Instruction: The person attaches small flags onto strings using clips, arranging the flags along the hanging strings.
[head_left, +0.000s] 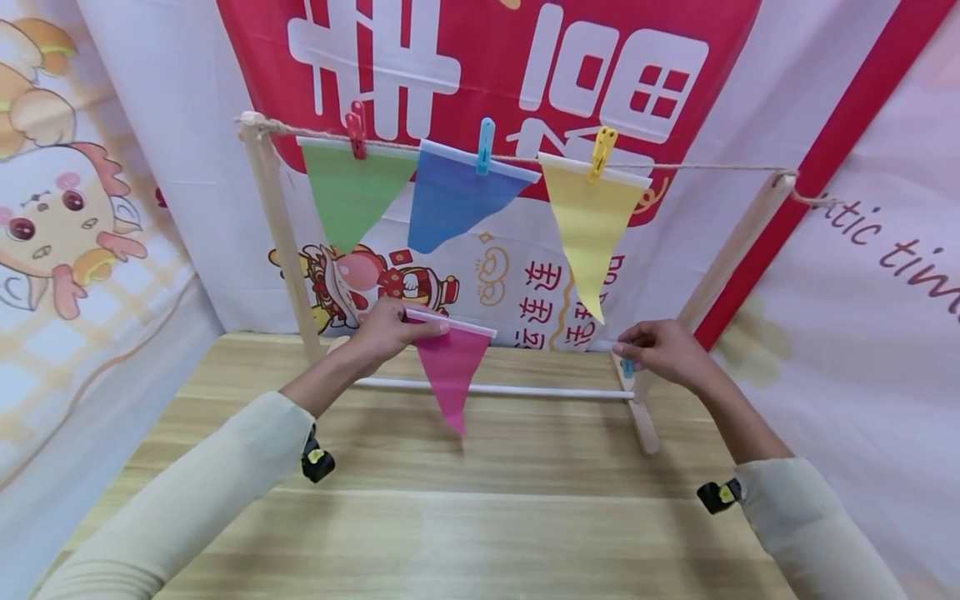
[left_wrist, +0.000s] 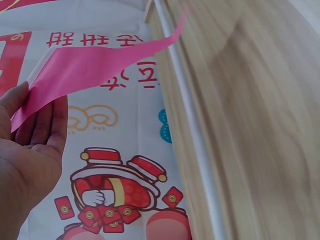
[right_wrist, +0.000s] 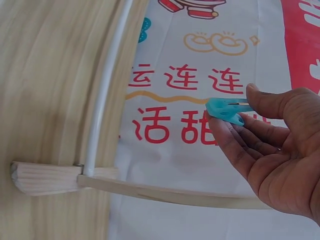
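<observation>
My left hand (head_left: 382, 335) pinches a pink triangular pennant (head_left: 452, 367) by its white top edge, and the tip hangs down in front of the white rod. In the left wrist view the pennant (left_wrist: 80, 70) is between thumb and fingers. Over by the right post, my right hand (head_left: 663, 352) holds a teal clothespin (right_wrist: 225, 109) between thumb and fingers. Above, a twine line (head_left: 697, 166) carries a green pennant (head_left: 356, 187) under a red clothespin (head_left: 357, 131), a blue pennant (head_left: 457, 196) under a blue clothespin (head_left: 486, 146), and a yellow pennant (head_left: 592, 221) under a yellow clothespin (head_left: 602, 153).
The wooden frame has a left post (head_left: 281, 233), a right post (head_left: 738, 242) and a foot (head_left: 643, 425) on the wooden table (head_left: 450, 517). A white rod (head_left: 540, 392) joins the posts low down. Behind hangs a printed cloth (head_left: 480, 75).
</observation>
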